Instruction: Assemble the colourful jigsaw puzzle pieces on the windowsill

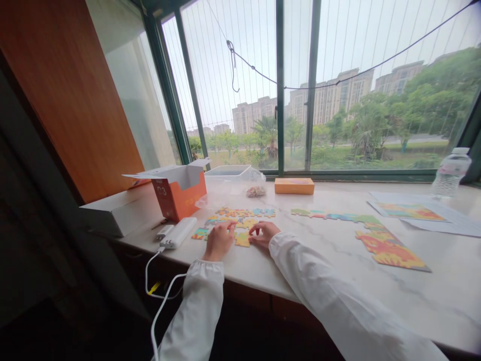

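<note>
Loose jigsaw puzzle pieces (245,212) lie in rows near the table's front edge, mostly yellow, orange and blue. My left hand (220,239) rests over the left part of them with its fingers curled; whatever is under its fingertips is hidden. My right hand (265,232) is at the right side of the group, thumb and fingers bent together at the edge of a yellow puzzle piece (242,239). Further right lies a joined strip of puzzle (391,245), orange and red at its near end, with a thin green and blue row reaching back left.
An orange open box (179,193), a white box (120,210) and a white power bank (179,232) with a cable stand left. Behind are a clear plastic bin (227,173), a bag of pieces (256,190) and an orange carton (294,186). Papers (451,218) and a water bottle (451,173) are right.
</note>
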`<action>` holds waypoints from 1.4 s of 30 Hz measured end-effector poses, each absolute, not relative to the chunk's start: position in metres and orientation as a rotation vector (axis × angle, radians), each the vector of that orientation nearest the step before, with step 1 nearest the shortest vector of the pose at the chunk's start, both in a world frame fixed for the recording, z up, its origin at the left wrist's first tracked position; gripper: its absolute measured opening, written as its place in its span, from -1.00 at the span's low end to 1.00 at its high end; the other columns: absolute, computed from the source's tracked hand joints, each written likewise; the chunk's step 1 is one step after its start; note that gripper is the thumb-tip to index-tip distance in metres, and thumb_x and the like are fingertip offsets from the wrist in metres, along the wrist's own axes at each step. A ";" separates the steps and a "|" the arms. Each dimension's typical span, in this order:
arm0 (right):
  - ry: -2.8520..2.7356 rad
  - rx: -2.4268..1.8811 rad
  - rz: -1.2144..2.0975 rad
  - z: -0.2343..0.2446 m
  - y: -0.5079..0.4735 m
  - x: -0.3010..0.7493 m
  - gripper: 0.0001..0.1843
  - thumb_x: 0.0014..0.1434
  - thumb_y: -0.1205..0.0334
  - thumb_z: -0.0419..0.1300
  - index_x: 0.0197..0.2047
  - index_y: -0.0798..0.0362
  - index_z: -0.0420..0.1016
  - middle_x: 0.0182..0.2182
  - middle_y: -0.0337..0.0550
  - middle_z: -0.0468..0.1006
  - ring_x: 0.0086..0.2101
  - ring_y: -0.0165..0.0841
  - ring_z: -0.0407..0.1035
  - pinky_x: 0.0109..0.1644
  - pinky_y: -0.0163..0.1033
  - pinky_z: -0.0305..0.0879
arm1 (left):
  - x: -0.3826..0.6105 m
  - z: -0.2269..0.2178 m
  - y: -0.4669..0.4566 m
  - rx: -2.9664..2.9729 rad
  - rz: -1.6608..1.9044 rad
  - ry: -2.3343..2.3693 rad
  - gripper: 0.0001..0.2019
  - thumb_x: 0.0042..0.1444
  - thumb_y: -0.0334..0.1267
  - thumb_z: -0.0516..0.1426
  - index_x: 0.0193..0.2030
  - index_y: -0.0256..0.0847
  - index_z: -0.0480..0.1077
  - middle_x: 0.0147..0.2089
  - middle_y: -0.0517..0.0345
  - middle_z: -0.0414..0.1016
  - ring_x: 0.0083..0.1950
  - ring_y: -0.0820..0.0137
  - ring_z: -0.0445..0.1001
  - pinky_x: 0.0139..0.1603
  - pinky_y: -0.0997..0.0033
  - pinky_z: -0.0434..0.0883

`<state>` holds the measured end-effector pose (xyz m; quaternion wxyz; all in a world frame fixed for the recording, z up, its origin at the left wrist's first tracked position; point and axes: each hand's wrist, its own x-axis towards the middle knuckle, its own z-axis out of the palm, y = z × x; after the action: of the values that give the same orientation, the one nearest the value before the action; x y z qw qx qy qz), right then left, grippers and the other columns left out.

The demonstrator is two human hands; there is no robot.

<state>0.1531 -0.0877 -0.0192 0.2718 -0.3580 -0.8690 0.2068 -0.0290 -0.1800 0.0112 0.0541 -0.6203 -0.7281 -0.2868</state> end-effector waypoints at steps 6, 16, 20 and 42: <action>-2.355 -0.927 0.583 -0.025 -0.082 0.152 -0.78 0.05 0.13 0.37 -0.21 -0.03 0.64 -0.37 -0.27 0.56 -0.35 -0.40 0.38 -0.20 -0.30 0.24 | -0.037 0.022 -0.191 -1.630 -0.828 -2.291 -0.64 0.32 -0.37 -0.05 0.05 -0.12 0.53 0.00 0.02 0.61 0.02 0.24 0.53 -0.01 0.34 0.42; -2.422 -0.792 0.476 -0.028 -0.085 0.145 -0.53 -0.04 -0.10 0.43 -0.09 -0.08 0.60 -0.27 -0.23 0.55 -0.33 -0.38 0.41 -0.14 -0.25 0.29 | -0.031 0.011 -0.240 -1.672 -0.573 -2.274 -0.64 0.25 -0.39 0.01 0.06 -0.08 0.54 -0.05 0.01 0.60 0.01 0.20 0.51 0.08 0.25 0.38; -2.446 -0.840 0.498 -0.030 -0.085 0.146 -0.46 -0.08 -0.13 0.45 -0.06 -0.07 0.60 -0.16 -0.16 0.54 -0.28 -0.34 0.44 -0.07 -0.20 0.32 | -0.018 0.006 -0.246 -1.683 -0.578 -2.282 -0.63 0.25 -0.39 0.01 0.07 -0.08 0.53 -0.06 -0.01 0.60 -0.01 0.22 0.52 0.06 0.28 0.38; -2.572 -0.626 0.257 -0.022 -0.111 0.140 -0.63 0.21 -0.10 0.24 0.03 -0.21 0.61 0.26 -0.09 0.40 0.20 -0.08 0.21 0.19 0.11 0.11 | -0.042 0.003 -0.262 -1.621 -0.581 -2.313 -0.61 0.27 -0.39 -0.01 0.11 -0.11 0.52 -0.01 -0.04 0.58 0.06 0.23 0.49 0.12 0.27 0.36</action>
<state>0.1399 -0.1114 -0.0215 0.2389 -0.2285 -0.9391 0.0940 -0.0421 -0.2619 0.0029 0.1286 -0.5576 -0.7954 -0.1996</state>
